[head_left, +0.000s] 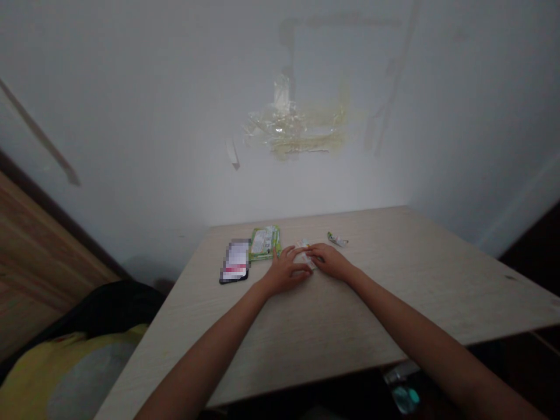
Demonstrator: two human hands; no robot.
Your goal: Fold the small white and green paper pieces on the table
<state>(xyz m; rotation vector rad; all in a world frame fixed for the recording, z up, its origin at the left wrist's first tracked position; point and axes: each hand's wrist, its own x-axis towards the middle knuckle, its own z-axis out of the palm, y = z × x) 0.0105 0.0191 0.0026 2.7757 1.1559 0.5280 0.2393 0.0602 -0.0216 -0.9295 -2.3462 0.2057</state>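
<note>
A small, pale printed wrapper or sheet (301,257) lies on the table between my hands; its exact kind is not clear. My left hand (285,272) rests beside it with fingers spread, the index finger and thumb reaching over its left and near edges. From the other side, my right hand (331,261) has its fingers bent together at the wrapper's right edge, close to my left fingertips. Part of the wrapper is hidden under the fingers. A green and white packet (265,240) lies flat just beyond my left hand.
Left of the packet is a phone (236,262) with a blurred-out screen. A small crumpled green and white wrapper (338,240) lies beyond my right hand. The light wooden table (394,251) meets a tape-marked wall (175,116). Below its front edge is a bottle with a turquoise cap (413,396).
</note>
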